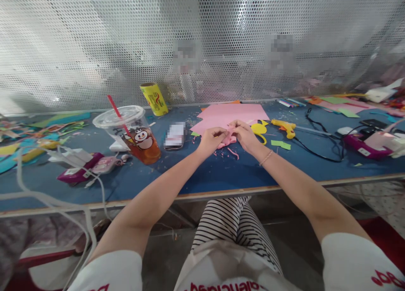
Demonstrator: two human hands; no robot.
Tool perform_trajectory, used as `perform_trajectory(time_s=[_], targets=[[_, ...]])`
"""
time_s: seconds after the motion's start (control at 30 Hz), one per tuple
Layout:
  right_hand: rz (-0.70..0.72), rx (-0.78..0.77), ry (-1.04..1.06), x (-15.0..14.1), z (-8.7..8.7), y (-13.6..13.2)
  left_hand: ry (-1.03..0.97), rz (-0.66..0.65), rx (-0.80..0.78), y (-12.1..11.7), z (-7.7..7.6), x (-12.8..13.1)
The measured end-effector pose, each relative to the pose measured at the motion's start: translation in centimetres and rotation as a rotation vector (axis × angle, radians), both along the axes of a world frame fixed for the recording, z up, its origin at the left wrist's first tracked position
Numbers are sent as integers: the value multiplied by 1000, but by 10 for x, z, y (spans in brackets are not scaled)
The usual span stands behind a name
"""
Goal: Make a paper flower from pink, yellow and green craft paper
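Both my hands meet over the blue table (221,177), pinching a small pink paper cut-out (227,140) between them. My left hand (211,140) grips its left side with curled fingers. My right hand (245,136) pinches its top and right side. Pink paper scraps (233,152) lie on the table just below the cut-out. Larger pink paper sheets (232,114) lie flat right behind my hands.
A plastic cup of tea (134,133) with a red straw stands at left, next to a phone (175,136). Yellow scissors (260,128) and a yellow glue gun (284,127) with a black cord lie right. A yellow tube (154,98) leans at the perforated screen.
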State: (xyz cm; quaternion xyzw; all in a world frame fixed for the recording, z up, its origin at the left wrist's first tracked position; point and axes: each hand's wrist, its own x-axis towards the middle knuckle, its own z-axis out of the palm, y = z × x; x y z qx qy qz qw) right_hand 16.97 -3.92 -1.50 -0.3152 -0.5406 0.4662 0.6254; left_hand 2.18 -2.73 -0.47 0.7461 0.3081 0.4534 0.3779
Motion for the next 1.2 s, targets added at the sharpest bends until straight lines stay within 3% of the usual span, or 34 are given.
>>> perform_trajectory(time_s=[0.6, 1.07, 1.2], targets=[[-7, 38, -43, -2, 0, -2, 39, -33, 52, 2, -4, -1], [37, 29, -50, -2, 1, -4, -9, -20, -13, -2, 0, 1], [-7, 14, 14, 0, 1, -2, -22, -4, -5, 1, -1, 1]])
